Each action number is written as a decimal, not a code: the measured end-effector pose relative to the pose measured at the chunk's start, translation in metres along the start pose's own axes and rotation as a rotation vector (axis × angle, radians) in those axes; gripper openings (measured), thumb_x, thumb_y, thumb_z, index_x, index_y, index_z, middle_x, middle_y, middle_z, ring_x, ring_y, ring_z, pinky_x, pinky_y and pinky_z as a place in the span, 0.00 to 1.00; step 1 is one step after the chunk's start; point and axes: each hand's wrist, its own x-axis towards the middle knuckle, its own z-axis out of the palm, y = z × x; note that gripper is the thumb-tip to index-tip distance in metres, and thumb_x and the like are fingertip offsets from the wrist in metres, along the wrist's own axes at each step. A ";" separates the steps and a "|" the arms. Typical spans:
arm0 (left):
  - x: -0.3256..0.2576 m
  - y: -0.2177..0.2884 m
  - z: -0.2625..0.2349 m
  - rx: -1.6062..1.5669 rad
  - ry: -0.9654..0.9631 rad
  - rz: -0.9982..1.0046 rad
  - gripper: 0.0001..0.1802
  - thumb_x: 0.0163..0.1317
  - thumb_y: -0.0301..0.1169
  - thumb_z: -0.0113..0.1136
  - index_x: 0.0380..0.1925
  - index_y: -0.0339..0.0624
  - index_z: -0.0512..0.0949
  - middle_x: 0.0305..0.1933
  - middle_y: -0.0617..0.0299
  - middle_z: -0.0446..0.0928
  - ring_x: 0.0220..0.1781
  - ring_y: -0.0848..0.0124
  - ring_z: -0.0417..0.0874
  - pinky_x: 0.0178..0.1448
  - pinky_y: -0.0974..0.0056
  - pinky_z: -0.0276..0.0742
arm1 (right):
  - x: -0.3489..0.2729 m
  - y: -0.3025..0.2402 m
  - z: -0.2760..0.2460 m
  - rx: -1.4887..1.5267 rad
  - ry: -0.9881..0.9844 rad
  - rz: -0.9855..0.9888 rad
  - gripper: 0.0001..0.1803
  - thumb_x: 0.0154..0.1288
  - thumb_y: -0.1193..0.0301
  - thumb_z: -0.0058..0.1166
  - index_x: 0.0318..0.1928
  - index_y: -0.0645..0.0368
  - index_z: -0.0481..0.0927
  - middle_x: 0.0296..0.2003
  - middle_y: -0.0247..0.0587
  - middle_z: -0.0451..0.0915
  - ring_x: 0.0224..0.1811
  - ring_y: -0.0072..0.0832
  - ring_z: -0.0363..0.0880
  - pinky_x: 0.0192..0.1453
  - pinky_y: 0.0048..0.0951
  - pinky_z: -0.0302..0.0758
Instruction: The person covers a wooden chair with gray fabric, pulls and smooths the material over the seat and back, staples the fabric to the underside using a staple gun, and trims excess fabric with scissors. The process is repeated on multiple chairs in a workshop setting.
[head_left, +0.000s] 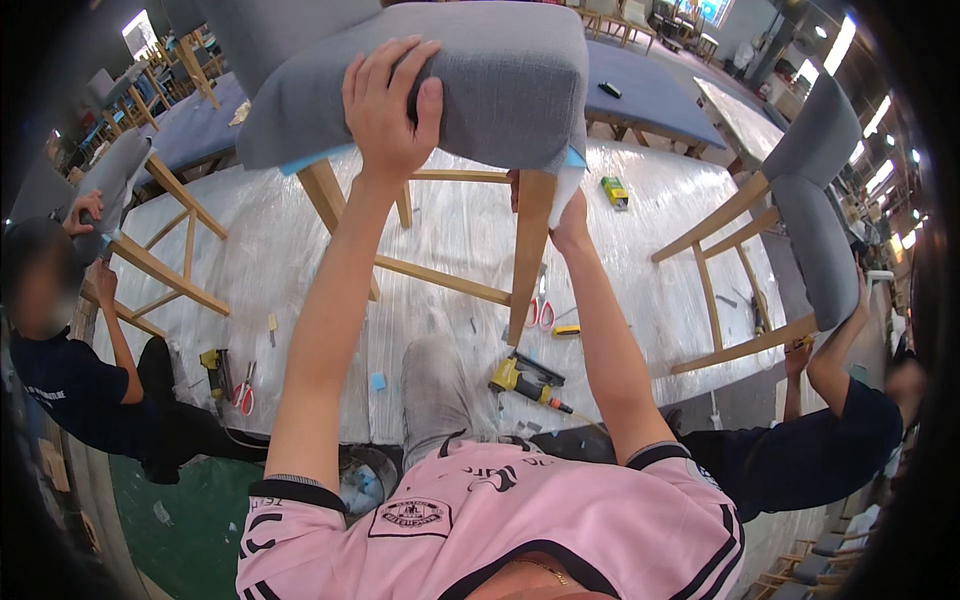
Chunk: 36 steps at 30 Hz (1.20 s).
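Observation:
A grey upholstered chair [500,85] with wooden legs stands tilted in front of me, light blue material showing under its seat edge. My left hand [392,120] lies on the seat's front, fingers spread over the fabric and thumb apart. At the near right wooden leg [533,240], my right hand [570,222] closes around the upper part from behind. Most of its fingers are hidden by the leg; fingertips show on the left side. Soft white material [566,190] sits between this hand and the seat corner; I cannot tell what it is.
Plastic film covers the worktable [620,260]. On it lie a yellow-black staple gun [520,380], red-handled scissors [541,313], a yellow-handled tool [566,330] and a green-yellow box [614,193]. Co-workers handle grey chairs at left [110,180] and right [815,210]. Another staple gun [213,370] lies left.

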 end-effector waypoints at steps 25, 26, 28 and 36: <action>-0.069 0.041 -0.048 -0.200 -0.030 -0.085 0.23 0.73 0.43 0.38 0.44 0.45 0.83 0.54 0.54 0.86 0.64 0.57 0.81 0.77 0.49 0.56 | -0.136 0.091 -0.018 -0.370 -0.007 -0.065 0.25 0.84 0.54 0.40 0.62 0.62 0.76 0.57 0.44 0.79 0.58 0.33 0.79 0.61 0.38 0.76; -0.069 0.041 -0.046 -0.185 -0.054 -0.074 0.23 0.73 0.43 0.37 0.44 0.46 0.82 0.55 0.54 0.86 0.64 0.57 0.80 0.77 0.49 0.56 | -0.128 0.071 -0.022 -0.380 0.032 0.004 0.26 0.83 0.53 0.43 0.62 0.62 0.77 0.58 0.43 0.79 0.58 0.33 0.80 0.60 0.37 0.77; -0.067 0.043 -0.042 -0.170 -0.041 -0.076 0.22 0.74 0.42 0.37 0.45 0.46 0.82 0.55 0.54 0.86 0.65 0.57 0.79 0.77 0.49 0.56 | -0.094 0.023 -0.046 -0.209 0.180 0.172 0.26 0.79 0.52 0.50 0.62 0.59 0.81 0.57 0.40 0.83 0.55 0.29 0.81 0.55 0.34 0.78; -0.053 0.072 -0.049 -0.199 -0.075 -0.359 0.13 0.69 0.33 0.47 0.39 0.45 0.83 0.54 0.58 0.86 0.68 0.58 0.77 0.82 0.47 0.49 | 0.134 -0.159 -0.056 -1.260 0.069 -0.497 0.27 0.77 0.52 0.51 0.60 0.61 0.82 0.52 0.46 0.87 0.57 0.38 0.84 0.65 0.35 0.74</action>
